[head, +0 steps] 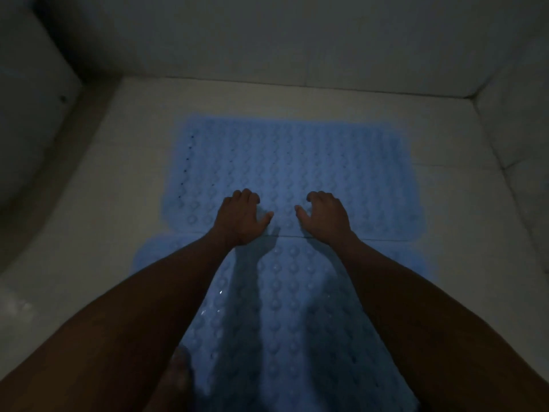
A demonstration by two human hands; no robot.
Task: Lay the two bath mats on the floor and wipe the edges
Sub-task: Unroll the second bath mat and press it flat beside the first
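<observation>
While the light was dim, two blue bath mats lay end to end on the pale floor (463, 221) under both hands.

Both mats were studded with round bumps; the far mat (285, 156) lay flat toward the back wall (297, 40), and the near mat (285, 316) ran toward the camera, their edges meeting at a seam just below the wrists. On the far mat's near edge, the left hand (239, 217) and right hand (325, 217) rested a little apart, fingers curled down onto the bumps, thumbs out toward each other; whether they pinched the mat could not be told. No brand, label or writing was legible anywhere.
</observation>
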